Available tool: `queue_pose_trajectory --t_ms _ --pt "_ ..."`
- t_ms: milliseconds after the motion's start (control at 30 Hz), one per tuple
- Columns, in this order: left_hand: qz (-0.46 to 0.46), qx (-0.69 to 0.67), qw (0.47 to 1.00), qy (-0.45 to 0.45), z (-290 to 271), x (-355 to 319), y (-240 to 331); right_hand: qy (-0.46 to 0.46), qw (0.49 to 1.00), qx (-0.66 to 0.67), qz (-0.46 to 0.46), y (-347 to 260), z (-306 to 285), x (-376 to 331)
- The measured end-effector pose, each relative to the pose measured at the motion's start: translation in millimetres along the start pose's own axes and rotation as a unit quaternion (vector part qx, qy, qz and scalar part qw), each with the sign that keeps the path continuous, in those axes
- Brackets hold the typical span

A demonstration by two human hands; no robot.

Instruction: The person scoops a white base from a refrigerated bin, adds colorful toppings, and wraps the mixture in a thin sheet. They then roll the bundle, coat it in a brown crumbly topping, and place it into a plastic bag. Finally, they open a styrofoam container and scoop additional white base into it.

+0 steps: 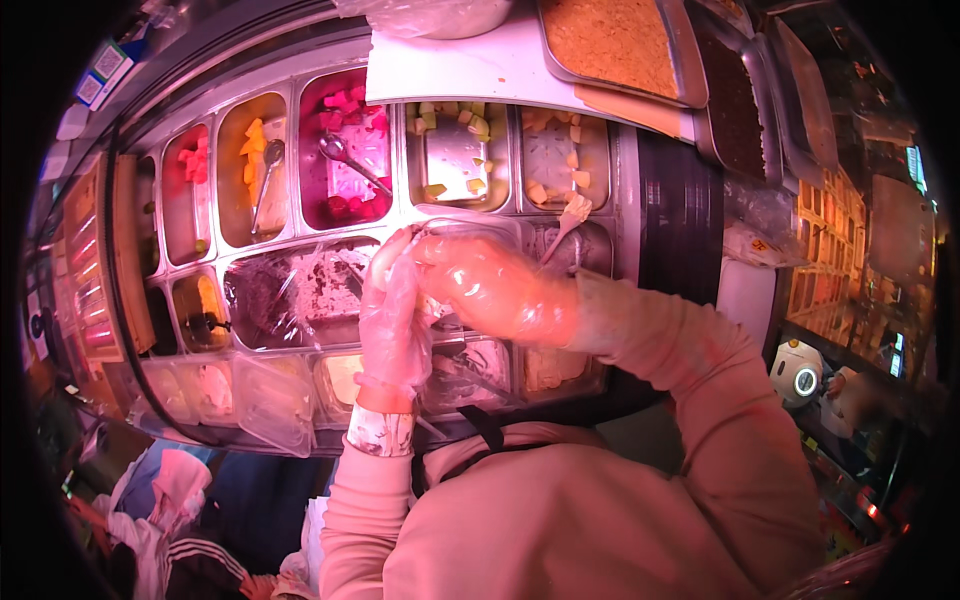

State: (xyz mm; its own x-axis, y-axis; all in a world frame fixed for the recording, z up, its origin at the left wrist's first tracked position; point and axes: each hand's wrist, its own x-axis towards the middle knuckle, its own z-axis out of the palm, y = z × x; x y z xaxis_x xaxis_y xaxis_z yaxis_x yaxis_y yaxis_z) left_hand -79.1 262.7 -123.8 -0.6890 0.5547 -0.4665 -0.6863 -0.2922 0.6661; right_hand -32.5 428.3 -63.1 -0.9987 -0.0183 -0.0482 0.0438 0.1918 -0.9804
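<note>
My left hand (395,325), in a clear plastic glove, points away from me over the middle of a counter of metal food tubs. Across from the right comes my right hand (495,290), in a glossy clear glove, its fingertips meeting those of the left. Both hands have their fingers closed together. Whatever they pinch between them is hidden or too small to name. Just left of them lies a long tub of dark, frosty food (300,295) under clear film. Beyond them is a metal tub with pale green cubes (480,125) along its edges.
Spoons lie in the pink-cube tub (343,150) and the yellow-fruit tub (251,165). A pale spatula (572,216) leans right of my hands. Trays of tan crumbs (610,45) and dark crumbs (730,100) stand at the far right. At lower left is another person's striped sleeve (205,555).
</note>
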Motion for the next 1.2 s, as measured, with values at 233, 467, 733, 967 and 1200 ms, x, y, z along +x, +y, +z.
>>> queue_pose_trajectory --t_ms 233,467,733,967,1200 --pt "-0.017 -0.079 0.996 0.029 13 0 27 -0.060 0.911 -0.408 -0.026 48 -141 24" --pt "-0.019 -0.098 0.995 0.031 12 3 34 -0.244 0.711 -0.609 0.251 180 -174 19" --pt "-0.068 -0.268 0.961 -0.028 -9 7 33 -0.226 0.758 -0.548 0.272 173 -186 15" --pt "-0.064 -0.252 0.965 -0.044 -9 2 42 0.052 0.982 -0.123 0.131 88 -119 5" --pt "-0.072 -0.270 0.959 -0.047 -3 -19 42 0.099 0.964 -0.152 -0.195 17 1 11"
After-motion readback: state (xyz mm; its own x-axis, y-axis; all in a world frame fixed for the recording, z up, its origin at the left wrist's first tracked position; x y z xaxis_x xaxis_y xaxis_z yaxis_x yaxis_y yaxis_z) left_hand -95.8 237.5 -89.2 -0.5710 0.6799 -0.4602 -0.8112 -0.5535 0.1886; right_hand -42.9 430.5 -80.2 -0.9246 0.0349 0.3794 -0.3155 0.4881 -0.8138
